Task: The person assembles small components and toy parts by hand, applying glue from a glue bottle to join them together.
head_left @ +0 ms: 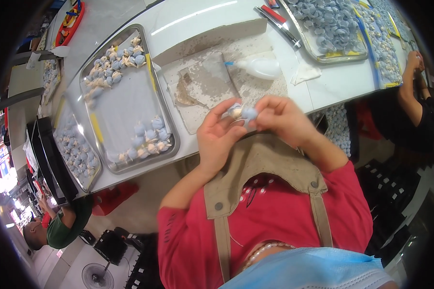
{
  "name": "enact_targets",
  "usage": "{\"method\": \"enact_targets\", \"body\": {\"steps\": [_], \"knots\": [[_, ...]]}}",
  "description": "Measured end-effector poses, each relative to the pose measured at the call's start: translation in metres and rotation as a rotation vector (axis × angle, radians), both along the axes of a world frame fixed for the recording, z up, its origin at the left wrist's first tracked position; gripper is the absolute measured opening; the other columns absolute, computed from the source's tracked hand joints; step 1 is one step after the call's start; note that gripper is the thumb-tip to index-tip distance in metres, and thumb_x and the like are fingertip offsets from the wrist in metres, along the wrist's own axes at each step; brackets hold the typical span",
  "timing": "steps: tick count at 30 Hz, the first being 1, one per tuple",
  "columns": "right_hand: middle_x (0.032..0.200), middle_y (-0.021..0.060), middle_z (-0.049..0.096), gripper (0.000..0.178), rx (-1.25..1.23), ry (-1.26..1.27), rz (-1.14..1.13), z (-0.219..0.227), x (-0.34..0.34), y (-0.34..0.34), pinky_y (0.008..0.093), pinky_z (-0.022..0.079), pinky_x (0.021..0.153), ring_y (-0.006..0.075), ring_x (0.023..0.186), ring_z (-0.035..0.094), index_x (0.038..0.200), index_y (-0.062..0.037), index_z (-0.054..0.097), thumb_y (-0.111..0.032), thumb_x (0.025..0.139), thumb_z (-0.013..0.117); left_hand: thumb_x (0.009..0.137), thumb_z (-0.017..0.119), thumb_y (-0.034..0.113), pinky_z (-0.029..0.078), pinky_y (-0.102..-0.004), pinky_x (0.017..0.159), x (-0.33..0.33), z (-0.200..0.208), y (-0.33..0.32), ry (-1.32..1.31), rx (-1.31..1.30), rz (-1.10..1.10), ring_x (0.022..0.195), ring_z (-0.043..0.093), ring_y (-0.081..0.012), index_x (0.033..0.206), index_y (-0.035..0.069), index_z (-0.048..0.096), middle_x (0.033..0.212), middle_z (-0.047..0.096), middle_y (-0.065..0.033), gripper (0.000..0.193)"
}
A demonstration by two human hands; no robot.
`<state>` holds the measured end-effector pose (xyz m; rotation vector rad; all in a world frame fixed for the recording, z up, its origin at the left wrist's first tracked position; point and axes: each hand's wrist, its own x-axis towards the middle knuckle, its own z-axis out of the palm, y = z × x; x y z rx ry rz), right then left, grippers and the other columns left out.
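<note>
Just above the table's front edge, my left hand is closed with its fingertips round a small cream-and-blue figurine part. My right hand pinches a rounded blue-grey piece against it. Whether the two pieces are joined, I cannot tell. Beyond my hands lies a shallow stained cardboard tray. It bears a white squeeze bottle with a blue tip, lying on its side. At the left, a metal tray carries several cream-and-blue figurine parts in groups at its far and near ends.
A metal tray of blue-grey cups stands far right, near a red marker, a pen and a white tissue. More filled trays lie at both sides. Other people sit at left and right; a fan is lower left.
</note>
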<state>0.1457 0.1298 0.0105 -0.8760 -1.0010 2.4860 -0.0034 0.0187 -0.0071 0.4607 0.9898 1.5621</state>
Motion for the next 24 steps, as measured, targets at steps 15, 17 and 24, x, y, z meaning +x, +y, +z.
{"method": "enact_targets", "body": {"steps": [15,17,24], "knots": [[0.08,0.0012,0.063,0.027,1.443,-0.22,-0.239,-0.008,-0.014,-0.034,0.0274,0.043,0.066,0.0158,0.067,0.056,0.092,-0.0107,0.068,-0.006,0.066,0.073,0.084,0.059,-0.004,0.045,-0.025,0.086,-0.002,0.007,-0.014,0.183,0.081,0.032,0.097,0.055,-0.0122,0.12,-0.005,0.048,0.11,0.056,-0.0087,0.038],[0.078,-0.0002,0.062,0.03,1.601,-0.234,-0.268,-0.01,-0.015,-0.03,0.0279,0.04,0.065,0.0164,0.066,0.055,0.091,-0.0119,0.068,-0.006,0.063,0.074,0.083,0.059,-0.005,0.046,-0.0249,0.085,-0.002,0.007,-0.015,0.208,0.049,0.035,0.097,0.055,-0.0123,0.121,-0.006,0.048,0.111,0.055,-0.0081,0.039],[0.065,-0.0048,0.055,0.025,1.832,-0.342,-0.245,0.006,-0.018,-0.03,0.03,0.027,0.058,0.0131,0.062,0.053,0.085,-0.0134,0.066,-0.008,0.062,0.073,0.08,0.066,0.001,0.048,-0.0236,0.078,-0.003,-0.001,-0.018,0.441,-0.023,0.023,0.09,0.057,-0.0104,0.116,-0.003,0.055,0.106,0.06,-0.0068,0.037]]}}
